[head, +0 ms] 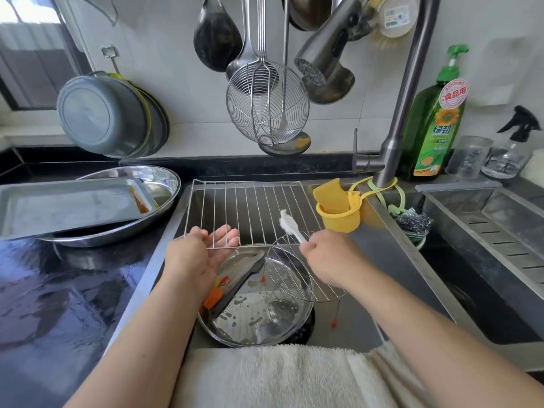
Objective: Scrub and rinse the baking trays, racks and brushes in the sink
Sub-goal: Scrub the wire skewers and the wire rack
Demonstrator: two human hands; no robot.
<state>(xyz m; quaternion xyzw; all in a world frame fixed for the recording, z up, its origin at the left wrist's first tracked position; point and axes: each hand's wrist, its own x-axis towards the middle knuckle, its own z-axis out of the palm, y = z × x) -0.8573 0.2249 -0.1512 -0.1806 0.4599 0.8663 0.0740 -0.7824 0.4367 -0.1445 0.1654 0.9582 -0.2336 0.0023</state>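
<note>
**dishguy:** Towel [265, 375] draped over the near edge of the sink [394, 231], closest thing to the camera. Where's the rack sitting?

**sudsy:** Rectangular wire rack [250, 207] leans tilted in the sink, far edge up by the back rim, near edge just past both hands. Left hand [195, 254] has its fingers under that near bar with the thumb on top, so it grips the rack. Right hand [326, 254] is a closed fist round a white brush [290, 223], bristle end touching the wires right of middle.

**dishguy:** And underneath?

**sudsy:** Round steel pan [256, 316] on the sink floor, soapy, with a round wire rack [303, 269] lying over its right side and an orange silicone brush [213, 298] at its left, partly hidden by the left wrist.

**dishguy:** Anything crowding them?

**sudsy:** Yellow sponge holder [341, 213] hangs right beside the rack's right edge, steel scourer [413, 222] further right. Faucet head [321, 57] hangs above. On the tabletop at left, a greasy baking tray [67, 204] rests in an oval dish [164, 178].
</note>
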